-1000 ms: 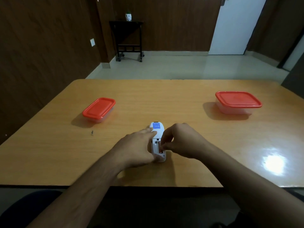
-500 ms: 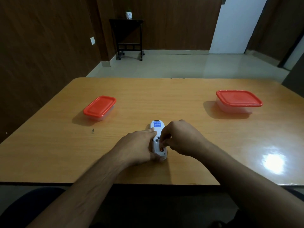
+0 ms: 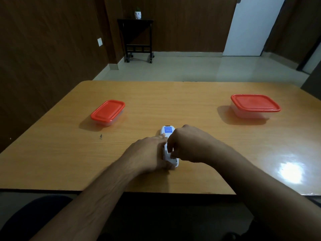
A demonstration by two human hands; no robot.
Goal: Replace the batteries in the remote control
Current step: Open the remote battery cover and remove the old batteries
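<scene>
Remote point(image 3: 167, 131) lies face down a little below mid-frame on the table point(image 3: 191, 94), its blue label toward the far end and its near half showing an uncovered white recess where the battery bay sits. No cover is visible anywhere on the wood, and no loose batteries can be seen.

At left-centre of the frame, the small box point(image 3: 108, 112) with a red lid stands shut, well apart from the remote.

Moving rightward to the lower middle, the left hand point(image 3: 147, 153) lies against the remote's left side. Its fingers reach along that edge, steadying the body, and the thumb seems to wrap the near end, so it grips the remote.

Just right of it, the right hand point(image 3: 189, 145) arches over the bay, fingers curled down and pinching into the recess. Whether they hold a battery or only press at one cannot be told, since the knuckles hide the tips.

At right-centre of the frame, the large box point(image 3: 255, 106) stands lidded too, near the far right edge.

Judged from this, the back has been opened and work inside the bay is under way. Whether the cell being handled is coming out or going in is unclear. With both boxes closed, any swap with fresh cells, and closing the cover, likely remain to be done.
</scene>
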